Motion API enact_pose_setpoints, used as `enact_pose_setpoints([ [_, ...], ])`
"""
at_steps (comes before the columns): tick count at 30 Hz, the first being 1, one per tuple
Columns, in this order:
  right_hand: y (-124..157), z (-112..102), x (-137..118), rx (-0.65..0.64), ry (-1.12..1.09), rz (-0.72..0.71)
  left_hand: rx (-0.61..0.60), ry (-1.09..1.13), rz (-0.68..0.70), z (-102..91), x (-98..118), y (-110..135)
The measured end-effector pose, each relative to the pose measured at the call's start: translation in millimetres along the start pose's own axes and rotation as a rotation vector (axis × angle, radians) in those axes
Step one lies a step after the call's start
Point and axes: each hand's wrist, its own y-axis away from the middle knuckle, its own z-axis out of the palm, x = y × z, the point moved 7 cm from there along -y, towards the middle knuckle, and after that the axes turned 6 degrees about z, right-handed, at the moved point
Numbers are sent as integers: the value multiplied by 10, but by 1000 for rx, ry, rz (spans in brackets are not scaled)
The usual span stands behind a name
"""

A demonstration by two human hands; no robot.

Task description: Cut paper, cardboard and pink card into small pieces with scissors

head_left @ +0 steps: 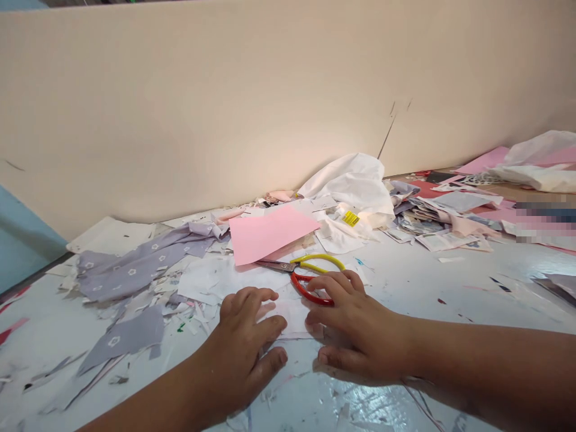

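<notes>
- The left hand (243, 342) is held open and flat, palm down, on a white paper piece (290, 315); nothing is gripped by it.
- The right hand (355, 327) is also open, with its fingers slightly curved, and rests on the same paper from the 3 o'clock side. No grip is seen, though its fingertips (346, 281) appear to lie over the scissors' handle.
- The paper's outline is largely hidden by both hands, and its edges are hard to separate from the white scraps around it.
- Red-and-yellow-handled scissors (301, 275) lie at about 12 o'clock from the hands, with the blades directed toward 9 o'clock. The blade tips are close to a pink sheet (270, 234), and they may be partly covered.
- Lilac printed fabric (144, 261) and a grey-lilac offcut (123, 336) lie at about 10 o'clock and 9 o'clock.
- Crumpled white cloth (346, 189) is heaped at about 1 o'clock, with a yellow label (351, 219) on it.
- Printed paper sheets (432, 231) are piled at about 2 o'clock.
- A pixelated patch (544, 219) at the right edge cannot be made out.
</notes>
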Motion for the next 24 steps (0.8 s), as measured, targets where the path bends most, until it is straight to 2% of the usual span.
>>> enact_pose_setpoints([
  [4, 0, -5, 9, -2, 11, 36, 17, -13, -24, 6, -9, 3],
  [12, -11, -5, 16, 2, 21, 52, -75, 19, -39, 50, -52, 7],
  [18, 1, 7, 29, 8, 34, 47, 40, 4, -106, 20, -43, 17],
  [24, 9, 14, 39, 2, 42, 55, 56, 6, -81, 9, -19, 19],
])
